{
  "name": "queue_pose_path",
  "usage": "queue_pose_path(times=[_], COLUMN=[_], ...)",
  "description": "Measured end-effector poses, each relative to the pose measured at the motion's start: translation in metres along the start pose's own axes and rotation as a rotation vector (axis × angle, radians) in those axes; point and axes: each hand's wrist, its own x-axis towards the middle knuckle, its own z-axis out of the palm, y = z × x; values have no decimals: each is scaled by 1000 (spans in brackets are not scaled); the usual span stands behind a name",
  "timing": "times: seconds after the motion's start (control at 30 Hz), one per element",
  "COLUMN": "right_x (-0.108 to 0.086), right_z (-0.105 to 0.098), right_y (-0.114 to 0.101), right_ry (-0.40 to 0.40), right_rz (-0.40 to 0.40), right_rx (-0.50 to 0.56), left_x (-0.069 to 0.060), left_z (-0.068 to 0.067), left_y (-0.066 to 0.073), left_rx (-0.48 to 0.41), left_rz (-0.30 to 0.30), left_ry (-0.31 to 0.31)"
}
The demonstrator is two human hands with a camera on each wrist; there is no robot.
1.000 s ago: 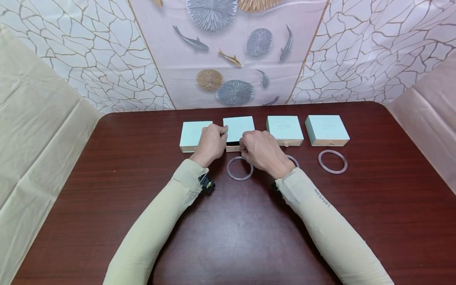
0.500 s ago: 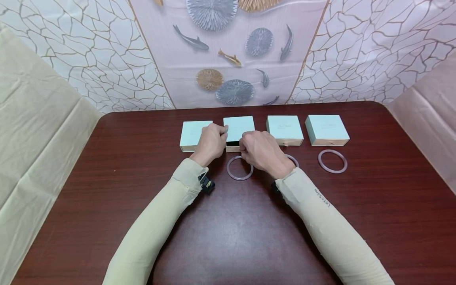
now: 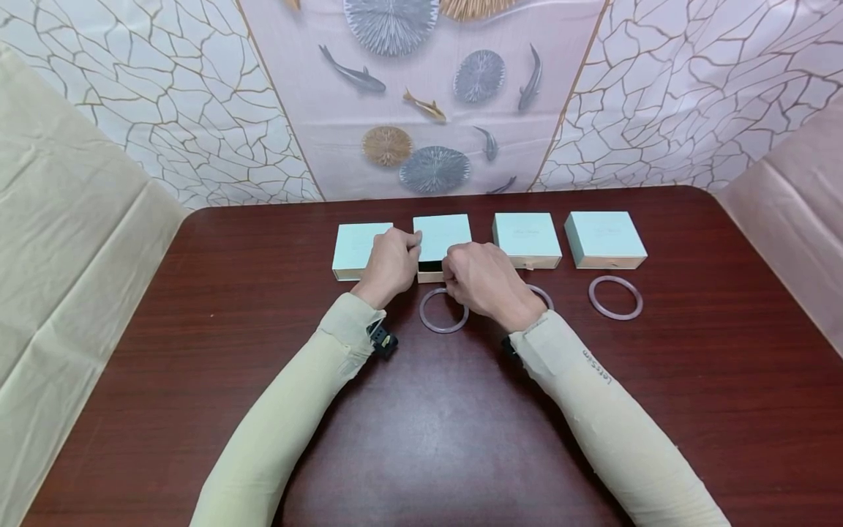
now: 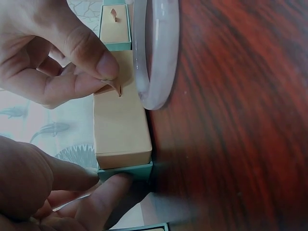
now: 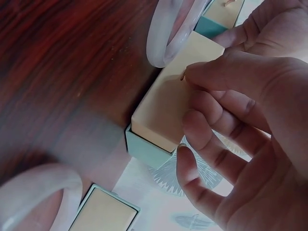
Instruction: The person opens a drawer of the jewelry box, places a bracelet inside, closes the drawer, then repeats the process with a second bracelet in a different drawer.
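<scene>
In the head view, a pale mint drawer box [image 3: 441, 234] stands second from the left in a row, its cream drawer [image 3: 431, 277] partly out with a dark gap behind the front. My left hand [image 3: 388, 265] grips the left side of the box's green sleeve [image 4: 129, 174] with thumb and finger, as the left wrist view shows. Between thumb and index finger, my right hand [image 3: 484, 278] pinches the small pull tab [image 4: 115, 85] on the drawer's front. A pale lilac bangle [image 3: 444, 331] lies on the table just before this box.
Another mint box [image 3: 361, 245] is left of it, and two more, a middle one [image 3: 527, 236] and a far-right one [image 3: 606, 236], stand to the right. A bangle [image 3: 546, 296] is partly hidden by my right wrist; another bangle [image 3: 637, 300] lies farther right. Patterned cloth [image 3: 421, 80] hangs behind the table.
The drawer seems to have slid toward me very slightly, the gap behind its front a little wider. Both hands keep nearly the same pose and place.
</scene>
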Motion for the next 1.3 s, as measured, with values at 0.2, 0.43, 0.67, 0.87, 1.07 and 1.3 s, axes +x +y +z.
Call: queue_pose_path(times=[0.2,0.43,0.67,0.87,1.07,1.3], right_x=[0,0,-1,-1,-1,-2], right_z=[-1,-2,-2,-2,-3,-4], right_y=[-1,-2,-2,-2,-3,-4], right_ry=[-15,-15,-20,-29,-38,-49], right_rz=[3,2,2,5,8,10], right_rx=[0,-5,-6,-7,-3,-3], left_x=[-1,-1,-1,-2,-2,-2], left_z=[0,0,0,1,1,0], left_y=[0,1,0,-1,-2,-1], left_rx=[-12,-11,-5,6,5,4], left_rz=[-7,-12,-11,4,20,18], left_ry=[-3,-4,2,6,2,2])
